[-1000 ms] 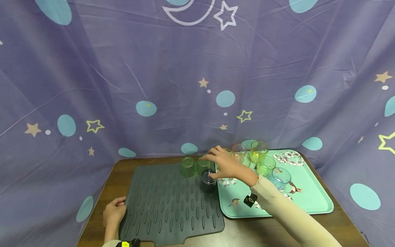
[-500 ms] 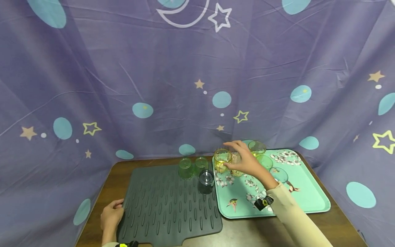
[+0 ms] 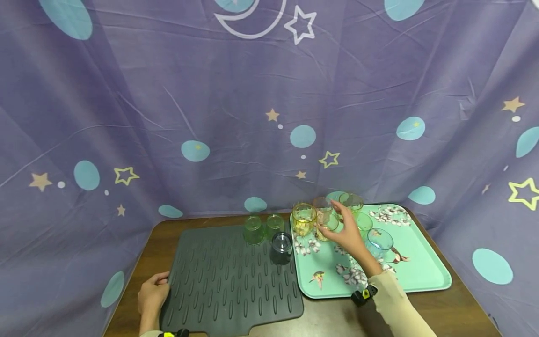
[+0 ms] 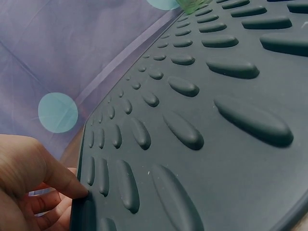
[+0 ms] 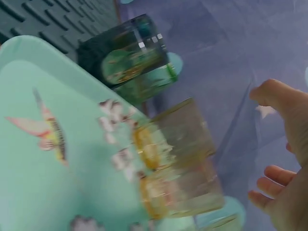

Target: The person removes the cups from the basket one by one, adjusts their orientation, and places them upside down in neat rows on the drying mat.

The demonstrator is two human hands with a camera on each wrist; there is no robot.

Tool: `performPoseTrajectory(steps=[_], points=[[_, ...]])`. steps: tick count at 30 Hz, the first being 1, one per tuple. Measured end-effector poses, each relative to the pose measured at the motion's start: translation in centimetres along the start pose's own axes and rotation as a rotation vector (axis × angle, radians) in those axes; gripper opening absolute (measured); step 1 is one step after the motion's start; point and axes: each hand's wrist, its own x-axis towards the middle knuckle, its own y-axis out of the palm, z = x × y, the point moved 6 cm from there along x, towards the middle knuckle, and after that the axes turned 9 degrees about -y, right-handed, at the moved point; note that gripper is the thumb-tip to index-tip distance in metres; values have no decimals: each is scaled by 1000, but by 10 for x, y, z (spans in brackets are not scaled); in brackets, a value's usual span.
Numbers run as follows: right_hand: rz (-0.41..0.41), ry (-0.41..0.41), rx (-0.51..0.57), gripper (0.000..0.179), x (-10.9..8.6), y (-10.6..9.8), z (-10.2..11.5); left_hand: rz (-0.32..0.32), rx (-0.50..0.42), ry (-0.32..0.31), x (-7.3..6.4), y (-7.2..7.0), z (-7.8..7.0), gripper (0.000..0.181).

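Observation:
My left hand (image 3: 153, 295) pinches the left edge of a dark grey ribbed drying mat (image 3: 227, 285); in the left wrist view a fingertip presses the rim and other fingers curl behind it. My right hand (image 3: 347, 236) is over the tray (image 3: 429, 276), thumb and fingers spread apart, holding nothing. Nearest to it are a yellow glass (image 3: 304, 219) and a pale green glass (image 3: 330, 222), with a pinkish one (image 3: 323, 208) behind. In the right wrist view the hand (image 5: 288, 149) stands clear of two blurred yellowish glasses (image 5: 180, 185).
Two green glasses (image 3: 254, 229) and a dark glass (image 3: 281, 248) stand upside down at the mat's back right corner. A yellow-green glass (image 3: 351, 202), a green glass (image 3: 364, 222) and a blue glass (image 3: 380, 241) are on the tray. A purple curtain (image 3: 236, 178) hangs behind.
My right hand has moved from near the dark glass rightward over the tray, then slightly down and further right. My left hand stays at the mat's edge.

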Motion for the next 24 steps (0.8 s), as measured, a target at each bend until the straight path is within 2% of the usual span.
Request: performPoseTrajectory(steps=[10,24], points=[[-50,99,33,99,-16,8,-33,-6,-1,-2,1,1,1,46],[-50,194,119,102,-29,22,-63,-7,-2,28,-2,-1,-1,45]])
